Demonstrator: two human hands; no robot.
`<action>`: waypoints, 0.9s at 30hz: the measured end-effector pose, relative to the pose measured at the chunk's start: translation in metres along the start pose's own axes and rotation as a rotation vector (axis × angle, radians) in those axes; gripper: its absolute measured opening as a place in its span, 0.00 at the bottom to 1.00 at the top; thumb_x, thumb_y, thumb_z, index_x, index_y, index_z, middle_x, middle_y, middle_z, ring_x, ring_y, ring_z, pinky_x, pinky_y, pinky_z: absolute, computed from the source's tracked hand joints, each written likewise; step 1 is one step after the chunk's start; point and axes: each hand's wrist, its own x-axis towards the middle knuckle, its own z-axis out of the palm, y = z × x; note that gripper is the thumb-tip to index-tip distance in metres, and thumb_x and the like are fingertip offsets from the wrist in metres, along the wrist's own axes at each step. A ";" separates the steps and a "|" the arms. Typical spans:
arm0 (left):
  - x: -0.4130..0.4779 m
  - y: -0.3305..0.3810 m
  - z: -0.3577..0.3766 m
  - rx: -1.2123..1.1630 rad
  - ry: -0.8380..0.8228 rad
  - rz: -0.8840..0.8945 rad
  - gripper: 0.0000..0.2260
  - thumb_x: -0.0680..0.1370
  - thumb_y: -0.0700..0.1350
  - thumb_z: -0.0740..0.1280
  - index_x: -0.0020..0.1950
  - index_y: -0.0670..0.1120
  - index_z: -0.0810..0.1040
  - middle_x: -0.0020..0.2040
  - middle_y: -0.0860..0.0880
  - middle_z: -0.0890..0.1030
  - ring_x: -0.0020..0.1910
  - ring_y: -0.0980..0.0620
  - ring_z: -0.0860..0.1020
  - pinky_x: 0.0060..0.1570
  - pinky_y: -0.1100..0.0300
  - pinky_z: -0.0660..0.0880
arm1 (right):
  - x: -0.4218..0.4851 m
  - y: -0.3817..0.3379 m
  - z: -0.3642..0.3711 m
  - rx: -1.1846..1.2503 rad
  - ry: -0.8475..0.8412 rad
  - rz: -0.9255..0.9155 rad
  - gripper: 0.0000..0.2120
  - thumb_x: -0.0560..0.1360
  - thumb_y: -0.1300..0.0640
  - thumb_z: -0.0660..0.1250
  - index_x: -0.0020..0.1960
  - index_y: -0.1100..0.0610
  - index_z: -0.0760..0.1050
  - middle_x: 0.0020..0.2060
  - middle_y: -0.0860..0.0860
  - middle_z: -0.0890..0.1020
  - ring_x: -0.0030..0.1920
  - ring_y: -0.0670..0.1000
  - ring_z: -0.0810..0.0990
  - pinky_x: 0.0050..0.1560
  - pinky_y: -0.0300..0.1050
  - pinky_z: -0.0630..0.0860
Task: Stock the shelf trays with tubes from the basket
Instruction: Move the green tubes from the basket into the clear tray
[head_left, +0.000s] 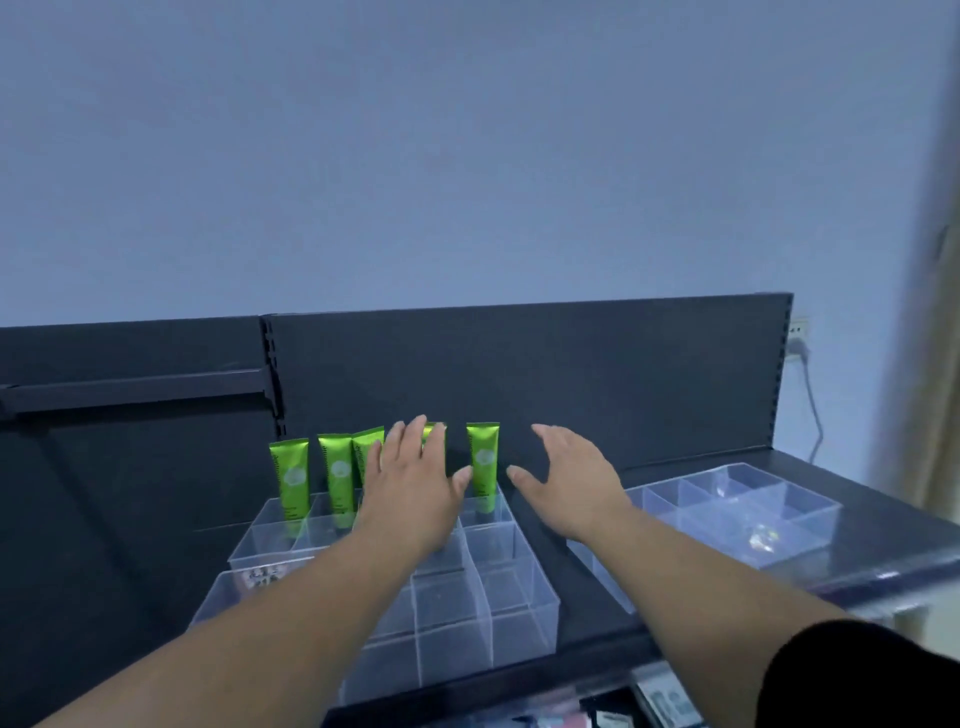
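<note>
Left hand fingers straight and spread, in front of the fourth of five green tubes; contact possibly, view unclear; right hand splayed, holding nothing, above the shelf; tubes upright in the clear tray's back row.

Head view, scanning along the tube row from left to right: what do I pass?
Leftmost green tube → second green tube → left hand → rightmost green tube → right hand → right clear tray → wall socket. Two tubes overlapped by the left hand are left out.
</note>
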 end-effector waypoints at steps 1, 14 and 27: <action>-0.008 0.004 -0.002 0.010 -0.010 0.019 0.28 0.81 0.59 0.50 0.78 0.48 0.50 0.79 0.49 0.48 0.77 0.48 0.45 0.75 0.49 0.43 | -0.012 -0.002 -0.002 -0.056 0.030 0.006 0.33 0.77 0.37 0.57 0.77 0.50 0.55 0.76 0.49 0.60 0.76 0.51 0.56 0.74 0.51 0.57; -0.130 0.111 0.015 -0.104 -0.201 0.299 0.29 0.81 0.59 0.46 0.78 0.47 0.46 0.79 0.49 0.46 0.77 0.47 0.44 0.75 0.49 0.41 | -0.196 0.069 -0.030 -0.220 0.057 0.457 0.29 0.80 0.39 0.50 0.78 0.47 0.50 0.78 0.50 0.49 0.78 0.52 0.46 0.76 0.57 0.44; -0.237 0.286 0.116 -0.097 -0.417 0.494 0.27 0.82 0.59 0.47 0.78 0.48 0.48 0.78 0.48 0.49 0.77 0.46 0.47 0.74 0.48 0.43 | -0.348 0.256 -0.065 -0.221 -0.110 0.804 0.29 0.80 0.39 0.50 0.78 0.44 0.47 0.78 0.48 0.45 0.78 0.51 0.41 0.76 0.56 0.40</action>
